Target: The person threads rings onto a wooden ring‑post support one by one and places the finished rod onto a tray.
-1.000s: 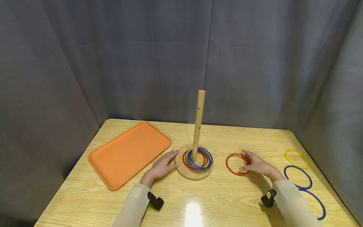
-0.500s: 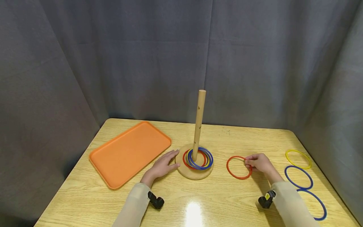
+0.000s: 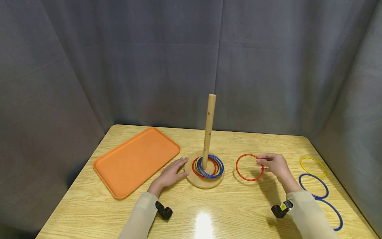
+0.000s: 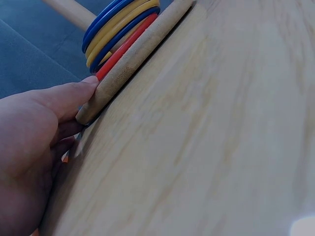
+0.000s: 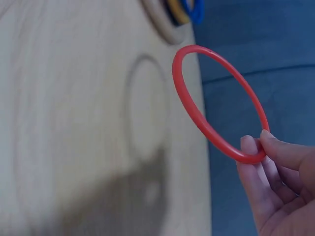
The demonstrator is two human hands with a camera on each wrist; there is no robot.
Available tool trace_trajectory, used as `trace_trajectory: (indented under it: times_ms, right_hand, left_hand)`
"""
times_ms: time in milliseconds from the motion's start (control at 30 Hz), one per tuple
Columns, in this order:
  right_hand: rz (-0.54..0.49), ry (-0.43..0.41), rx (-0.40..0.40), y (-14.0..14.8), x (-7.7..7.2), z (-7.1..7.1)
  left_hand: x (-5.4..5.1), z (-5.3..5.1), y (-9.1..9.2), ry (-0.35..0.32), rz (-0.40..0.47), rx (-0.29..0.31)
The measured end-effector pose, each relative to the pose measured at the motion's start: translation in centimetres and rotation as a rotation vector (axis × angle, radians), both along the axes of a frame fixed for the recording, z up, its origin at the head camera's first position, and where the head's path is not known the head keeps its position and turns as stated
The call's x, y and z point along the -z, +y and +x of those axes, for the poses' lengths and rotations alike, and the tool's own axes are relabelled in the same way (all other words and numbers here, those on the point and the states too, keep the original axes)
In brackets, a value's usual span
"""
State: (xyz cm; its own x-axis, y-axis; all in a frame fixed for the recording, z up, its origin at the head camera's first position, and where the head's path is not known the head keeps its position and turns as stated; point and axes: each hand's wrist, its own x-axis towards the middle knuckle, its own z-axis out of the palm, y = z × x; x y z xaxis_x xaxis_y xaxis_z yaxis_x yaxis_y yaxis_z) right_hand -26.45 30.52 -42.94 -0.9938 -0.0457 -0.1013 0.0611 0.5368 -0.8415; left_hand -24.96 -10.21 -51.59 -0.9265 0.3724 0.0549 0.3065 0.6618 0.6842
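Observation:
A red ring (image 3: 250,180) hangs above the table, its far rim tilted up. My right hand (image 3: 275,165) pinches its right edge between thumb and fingers; the right wrist view shows the ring (image 5: 197,117) and its shadow on the table. In the middle stands a wooden peg (image 3: 209,126) on a round base (image 3: 205,184), with several red, yellow and blue rings (image 3: 223,170) stacked around its foot. My left hand (image 3: 170,175) touches the base's left edge, fingers extended; in the left wrist view the thumb (image 4: 74,96) rests at the base's rim beside the lowest red ring.
An orange tray (image 3: 137,162) lies at an angle on the left of the wooden table (image 3: 238,212). Along the right side lie a yellow ring (image 3: 325,171) and two blue rings, the nearer blue ring (image 3: 341,220) partly behind the right sleeve. Grey curtains (image 3: 167,66) surround the table.
My right hand closed its fingers on the red ring's right edge and lifted it off the table. The left hand and the peg stand stayed in place.

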Motion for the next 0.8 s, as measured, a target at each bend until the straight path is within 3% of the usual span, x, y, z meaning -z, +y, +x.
trace_trajectory:
  times_ms: [367,667,800]
  right_hand:
    - [-0.229,0.118,0.051,-2.8,-4.4,0.8]
    - [-0.636,0.194,0.114,-5.8,-8.4,1.5]
    - [-0.763,0.217,0.110,-7.0,-10.6,1.7]
  left_hand:
    - [-0.1,0.0,0.1,-0.003,-0.004,0.000]
    - [-0.1,0.0,0.0,-0.006,0.005,0.006]
    - [-0.1,0.1,0.0,-0.014,0.008,0.003]
